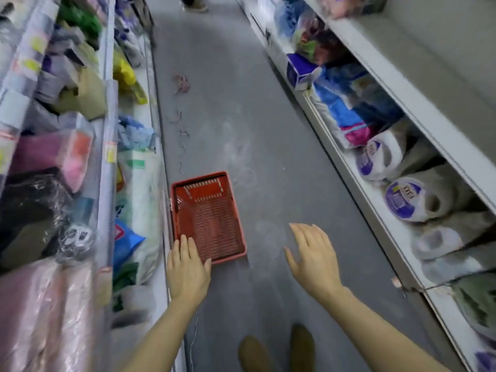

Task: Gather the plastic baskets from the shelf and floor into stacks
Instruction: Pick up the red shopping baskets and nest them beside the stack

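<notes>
A red plastic basket (208,214) with a slatted bottom lies on the grey aisle floor, tight against the foot of the left shelf. My left hand (188,267) hovers over its near left corner, palm down, fingers together and holding nothing. My right hand (312,255) is spread open over bare floor, to the right of the basket and apart from it. No other basket shows in this view.
Shelves (107,146) packed with bagged goods line the left side; a white shelf (375,200) with rolled bundles lines the right. Thin wire hooks (182,132) and a tangle of string (182,83) lie on the floor beyond the basket. Another person's feet (194,5) stand far down the aisle.
</notes>
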The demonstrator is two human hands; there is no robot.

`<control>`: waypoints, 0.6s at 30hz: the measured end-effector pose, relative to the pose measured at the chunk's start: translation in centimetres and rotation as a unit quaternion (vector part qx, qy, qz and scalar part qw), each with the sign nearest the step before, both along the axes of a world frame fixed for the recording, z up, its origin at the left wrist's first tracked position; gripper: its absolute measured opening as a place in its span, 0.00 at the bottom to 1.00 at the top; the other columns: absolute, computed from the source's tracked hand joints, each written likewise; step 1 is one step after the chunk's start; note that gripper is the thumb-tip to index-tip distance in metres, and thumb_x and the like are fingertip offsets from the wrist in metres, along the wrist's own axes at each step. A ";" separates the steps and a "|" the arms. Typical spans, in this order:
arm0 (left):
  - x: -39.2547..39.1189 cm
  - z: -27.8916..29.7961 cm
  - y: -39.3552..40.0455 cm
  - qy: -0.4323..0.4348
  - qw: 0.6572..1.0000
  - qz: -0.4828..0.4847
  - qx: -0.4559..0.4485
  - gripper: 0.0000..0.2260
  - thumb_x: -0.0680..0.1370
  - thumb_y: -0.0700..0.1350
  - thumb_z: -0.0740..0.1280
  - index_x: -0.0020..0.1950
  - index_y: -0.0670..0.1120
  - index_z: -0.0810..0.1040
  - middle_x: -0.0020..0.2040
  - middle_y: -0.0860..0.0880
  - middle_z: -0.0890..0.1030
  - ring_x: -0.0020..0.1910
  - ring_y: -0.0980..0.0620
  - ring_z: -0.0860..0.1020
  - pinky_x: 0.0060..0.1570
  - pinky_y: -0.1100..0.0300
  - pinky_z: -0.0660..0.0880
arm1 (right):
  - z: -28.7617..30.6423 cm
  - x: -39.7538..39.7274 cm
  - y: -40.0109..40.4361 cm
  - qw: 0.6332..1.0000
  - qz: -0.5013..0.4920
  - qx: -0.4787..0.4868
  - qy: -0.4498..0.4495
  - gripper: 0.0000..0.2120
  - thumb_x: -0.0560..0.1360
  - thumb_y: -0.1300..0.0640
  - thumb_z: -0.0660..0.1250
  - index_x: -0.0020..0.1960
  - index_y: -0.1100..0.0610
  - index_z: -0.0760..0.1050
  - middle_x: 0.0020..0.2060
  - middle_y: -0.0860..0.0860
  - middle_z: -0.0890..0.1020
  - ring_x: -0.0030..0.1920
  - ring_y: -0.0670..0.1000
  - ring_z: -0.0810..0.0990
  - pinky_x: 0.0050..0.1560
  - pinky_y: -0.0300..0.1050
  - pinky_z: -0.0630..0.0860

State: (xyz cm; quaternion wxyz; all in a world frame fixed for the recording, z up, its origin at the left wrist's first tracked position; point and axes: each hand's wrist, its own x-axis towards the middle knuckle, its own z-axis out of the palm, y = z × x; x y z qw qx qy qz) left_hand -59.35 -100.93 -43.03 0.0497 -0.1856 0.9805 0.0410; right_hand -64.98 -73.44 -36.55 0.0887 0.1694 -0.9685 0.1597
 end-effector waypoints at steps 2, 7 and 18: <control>0.0 -4.2 -1.0 -0.023 0.998 0.048 0.031 0.35 0.69 0.48 0.78 0.70 0.31 0.72 0.69 0.32 0.74 0.68 0.32 0.73 0.67 0.39 0.68 | -3.5 -1.6 -1.6 1.000 0.011 0.005 -0.011 0.23 0.69 0.54 0.71 0.60 0.65 0.78 0.53 0.58 0.82 0.53 0.60 0.81 0.65 0.52 0.65; 0.5 -16.5 -1.5 -0.101 0.960 0.207 0.159 0.36 0.74 0.43 0.74 0.71 0.23 0.62 0.69 0.22 0.66 0.68 0.26 0.69 0.67 0.37 0.68 | -13.4 -4.2 -4.4 0.998 0.053 0.021 -0.036 0.20 0.71 0.53 0.67 0.59 0.64 0.78 0.52 0.58 0.82 0.52 0.59 0.81 0.64 0.52 0.66; -7.5 -32.4 -0.4 0.136 0.506 0.633 0.570 0.31 0.79 0.47 0.69 0.77 0.43 0.58 0.69 0.42 0.75 0.63 0.38 0.77 0.54 0.44 0.78 | -28.6 -5.4 -5.4 0.989 0.091 0.054 -0.101 0.22 0.74 0.50 0.60 0.61 0.63 0.78 0.54 0.57 0.82 0.54 0.58 0.80 0.63 0.53 0.71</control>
